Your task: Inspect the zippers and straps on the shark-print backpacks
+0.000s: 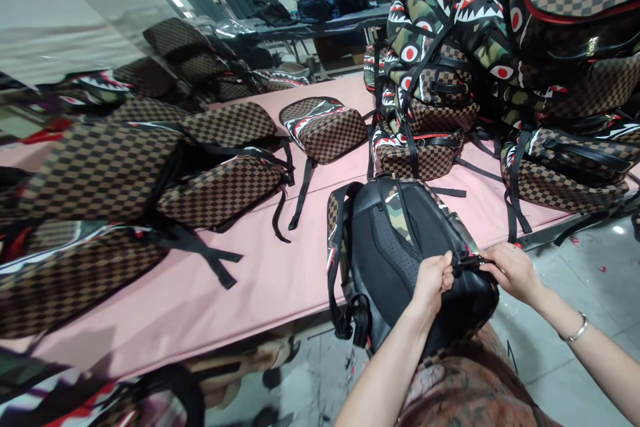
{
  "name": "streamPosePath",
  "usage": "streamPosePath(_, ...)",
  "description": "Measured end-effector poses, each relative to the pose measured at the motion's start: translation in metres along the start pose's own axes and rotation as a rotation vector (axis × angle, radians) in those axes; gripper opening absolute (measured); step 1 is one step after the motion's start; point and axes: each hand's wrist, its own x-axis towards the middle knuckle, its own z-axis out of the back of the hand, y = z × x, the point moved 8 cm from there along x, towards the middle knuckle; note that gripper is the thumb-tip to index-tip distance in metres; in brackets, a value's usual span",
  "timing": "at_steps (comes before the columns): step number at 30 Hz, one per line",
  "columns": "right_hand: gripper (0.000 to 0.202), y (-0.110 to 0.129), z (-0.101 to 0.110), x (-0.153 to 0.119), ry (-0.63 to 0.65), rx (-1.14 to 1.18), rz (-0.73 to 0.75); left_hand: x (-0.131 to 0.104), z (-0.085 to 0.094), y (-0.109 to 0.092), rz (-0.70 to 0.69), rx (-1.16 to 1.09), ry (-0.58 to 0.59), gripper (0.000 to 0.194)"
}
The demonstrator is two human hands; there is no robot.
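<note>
A black backpack (385,267) with a camouflage shoulder strap lies at the table's near edge, its padded back panel facing up. Both of my hands are at its right side. My left hand (433,280) is closed in a fist around a black webbing strap (463,263). Just right of it, my right hand (511,272) pinches the other end of the same dark strap, near what looks like a buckle. Fingers partly cover that spot, so its detail is hidden. The second shoulder strap (336,247) hangs down at the backpack's left.
Pink cloth covers the long table (280,280). Checkered backpacks (100,167) lie piled on the left, and stacked shark-mouth backpacks (425,93) rise at the right. One more backpack (325,127) sits mid-table. Another person's legs (235,370) show below the table.
</note>
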Motion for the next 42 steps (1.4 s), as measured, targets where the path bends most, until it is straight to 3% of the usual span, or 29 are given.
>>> streamPosePath(23,0.018,0.005,-0.004,0.006,0.054,-0.039,0.031,-0.002,-0.002,0.000,-0.021,0.013,0.009,0.050)
streamPosePath(30,0.017,0.003,0.003,0.001,-0.011,-0.003,-0.013,-0.001,-0.002,0.001,-0.010,-0.011,0.007,0.050)
streamPosePath(42,0.021,0.008,-0.003,0.000,0.001,-0.069,0.032,-0.001,-0.003,0.001,-0.014,-0.001,0.011,0.050)
